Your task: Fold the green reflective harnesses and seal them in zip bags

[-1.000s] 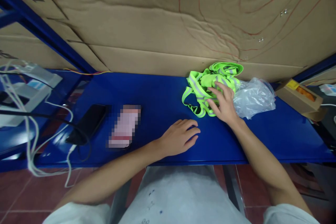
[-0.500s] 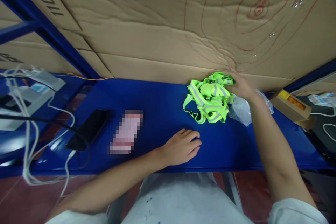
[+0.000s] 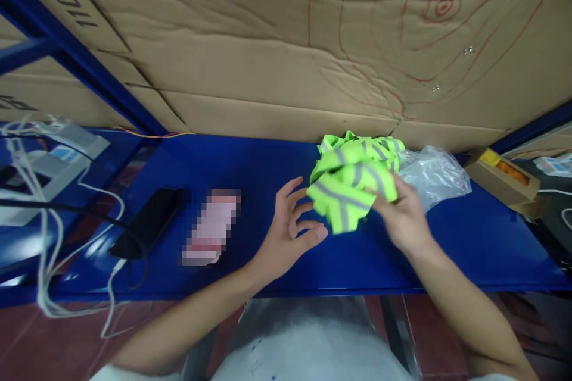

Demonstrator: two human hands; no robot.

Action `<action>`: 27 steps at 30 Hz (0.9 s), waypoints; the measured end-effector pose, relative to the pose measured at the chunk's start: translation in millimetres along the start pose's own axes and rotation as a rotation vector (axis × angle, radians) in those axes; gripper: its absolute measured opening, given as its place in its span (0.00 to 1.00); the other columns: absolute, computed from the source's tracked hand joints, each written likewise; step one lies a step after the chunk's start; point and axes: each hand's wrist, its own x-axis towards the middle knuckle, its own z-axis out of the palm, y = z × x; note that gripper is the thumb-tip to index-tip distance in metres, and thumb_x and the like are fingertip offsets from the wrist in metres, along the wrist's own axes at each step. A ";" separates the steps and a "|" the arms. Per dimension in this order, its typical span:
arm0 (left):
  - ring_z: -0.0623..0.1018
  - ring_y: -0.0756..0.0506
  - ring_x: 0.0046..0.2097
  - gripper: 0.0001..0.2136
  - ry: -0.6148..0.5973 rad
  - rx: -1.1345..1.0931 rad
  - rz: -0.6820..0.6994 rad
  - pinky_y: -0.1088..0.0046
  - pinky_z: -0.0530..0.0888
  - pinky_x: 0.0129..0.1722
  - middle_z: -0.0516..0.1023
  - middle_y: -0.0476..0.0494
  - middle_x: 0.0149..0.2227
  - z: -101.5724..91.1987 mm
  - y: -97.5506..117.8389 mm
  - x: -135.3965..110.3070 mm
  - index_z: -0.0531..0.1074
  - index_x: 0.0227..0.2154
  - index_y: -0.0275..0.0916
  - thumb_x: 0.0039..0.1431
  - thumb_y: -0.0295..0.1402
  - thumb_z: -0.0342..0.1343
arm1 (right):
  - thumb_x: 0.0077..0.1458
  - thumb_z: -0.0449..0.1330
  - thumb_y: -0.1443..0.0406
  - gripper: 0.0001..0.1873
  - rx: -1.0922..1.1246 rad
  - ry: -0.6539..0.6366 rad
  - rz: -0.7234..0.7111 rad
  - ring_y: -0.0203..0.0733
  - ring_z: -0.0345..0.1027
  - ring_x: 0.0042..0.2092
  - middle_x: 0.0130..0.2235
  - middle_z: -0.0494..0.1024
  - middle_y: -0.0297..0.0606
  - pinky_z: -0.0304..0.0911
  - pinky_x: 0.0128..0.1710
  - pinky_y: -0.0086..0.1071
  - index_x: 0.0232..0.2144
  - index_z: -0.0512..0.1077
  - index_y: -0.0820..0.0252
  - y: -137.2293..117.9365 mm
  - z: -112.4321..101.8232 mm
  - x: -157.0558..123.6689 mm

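Observation:
A neon-green reflective vest [image 3: 353,178] with grey stripes is bunched up just above the blue table [image 3: 250,166]. My right hand [image 3: 402,214] grips its right side and holds it up. My left hand [image 3: 290,229] is raised beside the vest's left edge, palm turned toward it and fingers spread, not touching it as far as I can see.
A crumpled clear plastic bag [image 3: 433,172] lies behind the vest at the right. A black phone [image 3: 149,220] with a cable and a blurred pink item [image 3: 210,226] lie at the left. White cables [image 3: 49,232] hang off the left end. A small cardboard box [image 3: 504,181] sits far right. Cardboard sheets [image 3: 286,41] form the back wall.
My right hand has gathered the vest and pulled it toward me, off the table. My left hand has lifted from the table and opened toward the vest.

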 end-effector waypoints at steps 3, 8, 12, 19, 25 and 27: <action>0.78 0.41 0.56 0.38 0.095 -0.072 -0.108 0.64 0.80 0.51 0.73 0.40 0.59 1.0 2.0 -14.6 0.56 0.62 0.50 0.53 0.45 0.72 | 0.65 0.62 0.56 0.13 0.118 -0.302 0.081 0.42 0.78 0.36 0.39 0.83 0.34 0.78 0.36 0.37 0.49 0.75 0.50 9.6 29.6 -28.5; 0.81 0.41 0.53 0.30 0.214 -0.037 -0.276 0.65 0.80 0.50 0.79 0.42 0.53 -11.8 -2.8 -30.1 0.62 0.59 0.46 0.58 0.40 0.69 | 0.67 0.59 0.61 0.20 -0.082 -0.405 -0.089 0.48 0.74 0.58 0.58 0.77 0.45 0.74 0.56 0.43 0.60 0.68 0.54 22.2 45.3 -38.3; 0.80 0.41 0.56 0.32 0.245 0.048 -0.190 0.63 0.80 0.54 0.76 0.42 0.59 -18.6 -13.3 -37.8 0.58 0.62 0.49 0.60 0.40 0.67 | 0.66 0.61 0.57 0.31 -0.337 -0.354 -0.329 0.52 0.63 0.68 0.66 0.68 0.48 0.66 0.64 0.49 0.68 0.61 0.52 14.4 41.6 -42.5; 0.76 0.41 0.61 0.25 0.122 0.071 -0.176 0.63 0.74 0.62 0.75 0.40 0.60 -13.5 -14.0 -48.0 0.65 0.63 0.46 0.66 0.46 0.60 | 0.68 0.60 0.60 0.22 -0.617 -0.530 -0.633 0.49 0.67 0.63 0.61 0.77 0.41 0.55 0.66 0.49 0.62 0.69 0.58 2.2 52.1 -71.3; 0.79 0.48 0.39 0.13 0.194 0.189 -0.220 0.74 0.75 0.40 0.81 0.47 0.38 -18.1 -0.9 -40.5 0.77 0.44 0.40 0.66 0.43 0.61 | 0.67 0.52 0.74 0.25 -0.596 -0.544 -0.543 0.44 0.70 0.56 0.50 0.81 0.37 0.45 0.69 0.53 0.61 0.71 0.51 7.3 37.2 -98.5; 0.76 0.50 0.35 0.13 0.284 0.195 -0.210 0.77 0.73 0.35 0.79 0.48 0.34 -23.1 2.4 -38.1 0.77 0.41 0.38 0.67 0.44 0.60 | 0.65 0.51 0.77 0.28 -0.620 -0.558 -0.551 0.45 0.70 0.53 0.46 0.81 0.37 0.45 0.67 0.54 0.60 0.72 0.49 12.7 26.3 -102.1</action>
